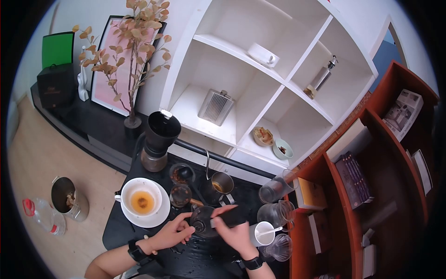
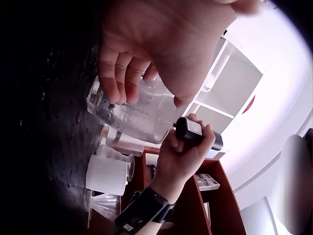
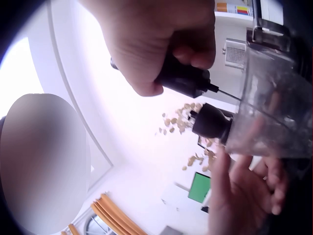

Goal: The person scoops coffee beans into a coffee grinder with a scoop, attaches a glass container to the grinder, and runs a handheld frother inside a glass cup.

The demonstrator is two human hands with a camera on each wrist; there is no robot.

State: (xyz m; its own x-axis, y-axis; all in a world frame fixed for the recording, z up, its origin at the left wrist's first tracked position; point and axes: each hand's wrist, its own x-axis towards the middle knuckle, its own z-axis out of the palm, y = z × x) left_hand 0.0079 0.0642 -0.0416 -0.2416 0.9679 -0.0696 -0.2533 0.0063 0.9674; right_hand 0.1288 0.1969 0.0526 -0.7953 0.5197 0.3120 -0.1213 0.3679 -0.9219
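Note:
A clear glass (image 1: pixel 203 220) stands on the black wet tabletop between both hands. My left hand (image 1: pixel 173 231) holds its side, with fingers along one side and the thumb on the other in the left wrist view. My right hand (image 1: pixel 236 236) grips a black handheld milk frother (image 3: pixel 185 78), tilted toward the glass. In the right wrist view the frother's thin metal wand (image 3: pixel 229 94) runs into the glass mouth; its tip is blurred behind the glass wall. Water drops cling to the inside of the glass (image 2: pixel 139 112) in the left wrist view.
Left of the glass stands a white cup (image 1: pixel 126 194) of yellowish-brown liquid on a saucer (image 1: pixel 160 216). Behind are a steel pitcher (image 1: pixel 224 180) and a black-topped grinder (image 1: pixel 160 135). At right stand a white cup with spoon (image 1: pixel 260 238), a glass jug (image 1: pixel 272 213) and a ribbed glass dripper (image 1: pixel 281 247).

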